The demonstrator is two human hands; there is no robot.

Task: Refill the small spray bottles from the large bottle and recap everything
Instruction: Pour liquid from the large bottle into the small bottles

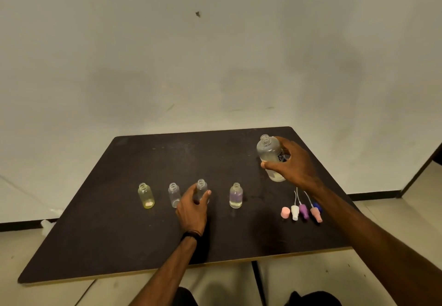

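Observation:
Several small uncapped spray bottles stand in a row on the dark table (119,234): a yellowish one (146,196), a clear one (174,195), a third clear one (202,186) and one with a purple label (236,196). My left hand (192,207) curls around the third bottle from the near side. My right hand (293,164) grips the large clear uncapped bottle (269,152), held upright at the table's far right. Spray caps with tubes lie to the right: pink cap (285,212), white (295,212), purple (303,211), pink sprayer (316,214), blue (317,206).
The table's near edge runs across the lower frame, with tiled floor (299,279) beneath it. A pale wall (215,54) stands behind the table. My dark-clothed knees (315,299) show at the bottom edge.

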